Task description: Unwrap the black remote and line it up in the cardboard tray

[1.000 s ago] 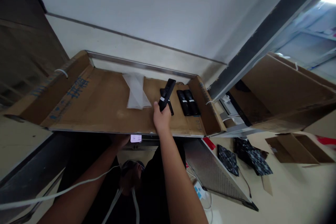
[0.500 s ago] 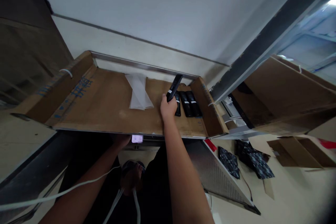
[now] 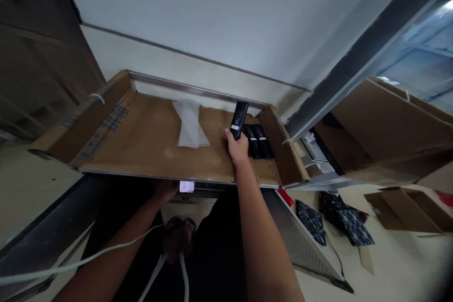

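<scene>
Remote (image 3: 239,120) black, tilted up over the cardboard tray (image 3: 148,137), right hand (image 3: 238,148) fingers wrapped round its lower end, left hand (image 3: 165,190) half hidden under the tray edge, fingers hard to tell, more remotes (image 3: 258,140) lying flat just beside, clear bag (image 3: 190,123) farther back.

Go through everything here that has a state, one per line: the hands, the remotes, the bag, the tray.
Right hand: closed around a black remote.
Held remote: raised, tilted, above the tray.
Two remotes: lying flat, side by side.
Plastic bag: flat, looks empty.
Cardboard tray: open-topped.
Left hand: at the tray's front edge, grip unclear.
</scene>
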Tool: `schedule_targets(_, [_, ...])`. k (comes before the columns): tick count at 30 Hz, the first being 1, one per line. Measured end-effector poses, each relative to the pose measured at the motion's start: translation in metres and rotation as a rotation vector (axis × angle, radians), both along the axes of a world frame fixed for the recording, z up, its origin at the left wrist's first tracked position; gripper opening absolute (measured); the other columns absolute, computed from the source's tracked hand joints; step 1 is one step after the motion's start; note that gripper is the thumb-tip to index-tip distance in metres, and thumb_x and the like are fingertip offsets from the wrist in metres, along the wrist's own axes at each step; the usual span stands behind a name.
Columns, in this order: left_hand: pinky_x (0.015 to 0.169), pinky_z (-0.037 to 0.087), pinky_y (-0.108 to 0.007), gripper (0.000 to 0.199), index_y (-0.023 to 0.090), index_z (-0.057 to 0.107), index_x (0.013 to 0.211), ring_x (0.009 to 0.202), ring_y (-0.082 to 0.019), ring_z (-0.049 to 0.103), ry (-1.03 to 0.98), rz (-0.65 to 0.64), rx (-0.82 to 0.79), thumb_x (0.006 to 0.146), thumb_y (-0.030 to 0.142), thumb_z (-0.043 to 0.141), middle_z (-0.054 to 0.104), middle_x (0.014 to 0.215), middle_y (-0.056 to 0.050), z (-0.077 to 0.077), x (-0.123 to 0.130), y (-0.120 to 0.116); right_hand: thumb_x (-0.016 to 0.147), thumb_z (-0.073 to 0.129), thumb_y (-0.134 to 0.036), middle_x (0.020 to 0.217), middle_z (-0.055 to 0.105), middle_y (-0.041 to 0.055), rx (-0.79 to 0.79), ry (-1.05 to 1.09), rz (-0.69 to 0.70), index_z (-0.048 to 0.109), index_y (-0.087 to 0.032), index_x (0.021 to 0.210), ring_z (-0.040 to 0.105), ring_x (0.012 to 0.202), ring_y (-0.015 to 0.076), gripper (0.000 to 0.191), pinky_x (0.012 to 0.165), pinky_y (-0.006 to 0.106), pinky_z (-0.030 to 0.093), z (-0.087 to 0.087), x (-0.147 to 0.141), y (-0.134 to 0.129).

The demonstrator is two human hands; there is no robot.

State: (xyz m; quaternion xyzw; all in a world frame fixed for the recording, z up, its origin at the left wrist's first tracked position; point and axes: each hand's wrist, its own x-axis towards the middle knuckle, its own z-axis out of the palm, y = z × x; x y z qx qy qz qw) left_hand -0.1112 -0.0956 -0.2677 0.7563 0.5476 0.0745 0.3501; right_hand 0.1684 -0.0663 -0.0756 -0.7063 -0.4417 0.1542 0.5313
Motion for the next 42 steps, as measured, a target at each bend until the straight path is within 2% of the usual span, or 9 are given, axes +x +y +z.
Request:
schedule_targets(7, [0.108,0.041,-0.038,0.035,0.012,0.064,0.123,0.125,-0.027,0.058,0.173,0.011,0.097,0.095,0.024,0.048,0.065,0.130,-0.016,-0.002,0.009,-0.002,0.081,0.064,-0.057,0.074,0.072,0.0070,-0.005,-0.119,-0.015,0.072,-0.016,0.085,0.066,0.071,0.0225,0.042,0.067,0.029,0.047,0.007,-0.012,-0.002])
schedule_targets(10, [0.107,0.041,-0.037,0.037,0.010,0.061,0.126,0.126,-0.027,0.058,0.211,-0.005,0.079,0.094,0.020,0.047,0.063,0.132,-0.018,-0.006,0.016,-0.003,0.082,0.063,-0.055,0.075,0.072,0.0063,0.019,-0.153,-0.010,0.072,-0.016,0.087,0.066,0.071,0.0220,0.040,0.068,0.028,0.048,0.011,-0.015,-0.003])
schedule_targets(17, [0.104,0.043,-0.033,0.039,0.012,0.057,0.130,0.123,-0.025,0.060,0.229,-0.052,0.061,0.093,0.019,0.048,0.064,0.131,-0.016,-0.012,0.020,-0.005,0.082,0.062,-0.054,0.074,0.071,0.0058,0.018,-0.165,-0.014,0.072,-0.016,0.086,0.065,0.071,0.0215,0.040,0.070,0.028,0.048,0.012,-0.016,-0.002])
schedule_targets(21, [0.108,0.042,-0.034,0.041,0.014,0.057,0.133,0.127,-0.024,0.058,0.230,-0.112,0.068,0.093,0.017,0.046,0.063,0.135,-0.015,-0.007,0.017,-0.008,0.083,0.062,-0.054,0.075,0.071,0.0058,0.007,-0.161,-0.020,0.072,-0.016,0.087,0.065,0.071,0.0219,0.040,0.070,0.029,0.048,0.012,-0.016,-0.002])
schedule_targets(25, [0.112,0.038,-0.032,0.053,0.019,0.052,0.143,0.130,-0.022,0.056,0.147,-0.192,0.074,0.090,0.013,0.049,0.057,0.144,-0.010,0.002,0.013,-0.016,0.083,0.062,-0.055,0.076,0.072,0.0062,0.006,-0.163,-0.023,0.072,-0.016,0.088,0.066,0.073,0.0225,0.040,0.071,0.030,0.049,0.011,-0.015,-0.001])
schedule_targets(28, [0.113,0.038,-0.033,0.056,0.020,0.051,0.144,0.130,-0.022,0.056,0.123,-0.217,0.068,0.089,0.011,0.049,0.058,0.143,-0.010,0.006,0.011,-0.021,0.083,0.062,-0.054,0.075,0.071,0.0063,0.010,-0.170,-0.027,0.072,-0.017,0.085,0.066,0.072,0.0225,0.039,0.070,0.029,0.048,0.011,-0.015,-0.001])
schedule_targets(33, [0.108,0.043,-0.036,0.053,0.017,0.052,0.144,0.124,-0.025,0.060,0.147,-0.200,0.023,0.092,0.013,0.048,0.060,0.139,-0.015,0.005,0.010,-0.022,0.083,0.063,-0.053,0.076,0.072,0.0067,0.022,-0.152,-0.022,0.072,-0.017,0.087,0.066,0.072,0.0223,0.038,0.070,0.028,0.049,0.012,-0.016,-0.002])
schedule_targets(42, [0.108,0.043,-0.036,0.058,0.018,0.050,0.146,0.125,-0.024,0.060,0.135,-0.188,0.038,0.089,0.009,0.050,0.062,0.136,-0.014,0.012,0.010,-0.022,0.083,0.063,-0.054,0.077,0.072,0.0070,0.010,-0.155,-0.029,0.072,-0.017,0.087,0.066,0.073,0.0222,0.038,0.071,0.029,0.049,0.013,-0.016,-0.003])
